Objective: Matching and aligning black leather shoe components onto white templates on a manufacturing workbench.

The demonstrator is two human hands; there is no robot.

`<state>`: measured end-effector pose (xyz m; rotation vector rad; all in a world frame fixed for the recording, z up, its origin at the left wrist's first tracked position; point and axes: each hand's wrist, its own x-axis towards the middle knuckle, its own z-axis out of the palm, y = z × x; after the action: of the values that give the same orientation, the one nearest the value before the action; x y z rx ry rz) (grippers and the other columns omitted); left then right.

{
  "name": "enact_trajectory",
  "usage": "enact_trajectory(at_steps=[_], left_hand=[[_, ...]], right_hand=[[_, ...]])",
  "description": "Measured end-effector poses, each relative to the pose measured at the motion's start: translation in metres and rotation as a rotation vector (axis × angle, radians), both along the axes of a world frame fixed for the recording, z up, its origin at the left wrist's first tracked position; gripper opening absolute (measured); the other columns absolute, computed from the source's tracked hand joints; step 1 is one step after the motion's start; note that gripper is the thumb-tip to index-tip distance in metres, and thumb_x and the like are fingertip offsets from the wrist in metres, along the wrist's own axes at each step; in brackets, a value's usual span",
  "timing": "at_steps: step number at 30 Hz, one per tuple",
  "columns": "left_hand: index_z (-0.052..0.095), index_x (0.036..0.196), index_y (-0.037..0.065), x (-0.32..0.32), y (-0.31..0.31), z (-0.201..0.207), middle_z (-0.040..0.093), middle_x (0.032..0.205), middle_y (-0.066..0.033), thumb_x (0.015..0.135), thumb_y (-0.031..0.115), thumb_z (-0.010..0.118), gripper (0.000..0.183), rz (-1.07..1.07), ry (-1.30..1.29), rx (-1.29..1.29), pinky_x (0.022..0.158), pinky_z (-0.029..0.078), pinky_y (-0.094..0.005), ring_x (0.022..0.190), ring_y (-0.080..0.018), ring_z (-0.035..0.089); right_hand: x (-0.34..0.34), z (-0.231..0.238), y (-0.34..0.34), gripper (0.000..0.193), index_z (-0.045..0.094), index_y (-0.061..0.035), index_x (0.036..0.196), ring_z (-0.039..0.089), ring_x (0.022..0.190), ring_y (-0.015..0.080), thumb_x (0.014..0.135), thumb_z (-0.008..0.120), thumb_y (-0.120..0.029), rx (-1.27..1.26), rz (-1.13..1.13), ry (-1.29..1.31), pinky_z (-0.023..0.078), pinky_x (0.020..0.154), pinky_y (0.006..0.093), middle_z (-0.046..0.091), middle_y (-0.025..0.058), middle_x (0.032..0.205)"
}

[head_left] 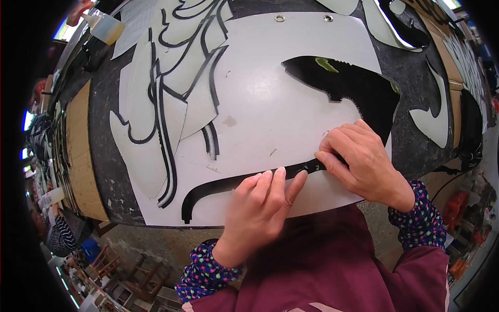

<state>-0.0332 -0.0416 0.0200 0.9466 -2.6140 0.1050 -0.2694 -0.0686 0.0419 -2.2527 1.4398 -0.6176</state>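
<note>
A narrow black strip (pixel 218 185), hooked downward at its left end, lies along the near edge of a white board (pixel 254 114). My left hand (pixel 257 205) rests on it with the fingers stretched out and the fingertips pressing its middle. At the strip's right end, my right hand (pixel 361 158) is closed, thumb and fingers pinching it; the fingers hide that end. Just beyond the right hand lies a larger shiny black cut piece (pixel 364 86) with a notched edge and a small green patch. The right hand covers its lower part.
Pale cut pieces with black edging (pixel 140 156) overlap on the board's left side. More pale pieces (pixel 434 114) lie on the dark table (pixel 112 171) at right. A bottle of yellowish liquid (pixel 106 27) stands far left. Cardboard (pixel 83 151) borders the table. Another person's striped sleeve (pixel 61 236) shows at far left.
</note>
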Motion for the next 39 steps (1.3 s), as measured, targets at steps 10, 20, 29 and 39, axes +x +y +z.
enact_trajectory(at_steps=[10,20,29,39], left_hand=[[0.073,0.126,0.015,-0.003,0.004,-0.004,0.063,0.121,-0.0064,0.089,0.005,0.063,0.040,0.039,0.047,0.002,0.095,0.051,-0.0359,0.110,-0.0201,0.056],[0.073,0.127,0.014,0.000,0.005,-0.004,0.064,0.122,-0.0064,0.089,0.006,0.062,0.040,0.040,0.069,0.027,0.097,0.050,-0.0365,0.111,-0.0202,0.057],[0.073,0.125,0.015,0.001,0.007,-0.003,0.064,0.122,-0.0050,0.089,0.010,0.061,0.039,0.064,0.089,0.059,0.100,0.048,-0.0367,0.113,-0.0186,0.058],[0.074,0.123,0.015,0.002,0.009,0.000,0.064,0.123,-0.0048,0.087,0.008,0.062,0.039,0.081,0.133,0.101,0.101,0.048,-0.0368,0.114,-0.0181,0.058]], right_hand=[[-0.002,-0.005,0.016,0.018,0.065,-0.0072,0.098,0.057,0.085,0.0230,0.082,0.074,-0.010,-0.224,-0.023,0.058,0.040,0.077,0.0361,0.058,0.0055,0.092],[0.014,-0.013,0.047,0.045,0.072,-0.0055,0.116,0.056,0.095,0.0233,0.071,0.074,-0.002,-0.390,0.015,0.199,0.045,0.085,0.0397,0.061,0.0069,0.108],[0.013,-0.019,0.050,0.036,0.072,-0.0061,0.117,0.056,0.100,0.0191,0.081,0.068,-0.008,-0.447,0.037,0.330,0.047,0.091,0.0397,0.062,0.0050,0.109],[0.012,-0.011,0.046,0.032,0.071,-0.0045,0.116,0.057,0.102,0.0184,0.085,0.067,-0.007,-0.369,0.091,0.295,0.046,0.092,0.0400,0.061,0.0057,0.113]])
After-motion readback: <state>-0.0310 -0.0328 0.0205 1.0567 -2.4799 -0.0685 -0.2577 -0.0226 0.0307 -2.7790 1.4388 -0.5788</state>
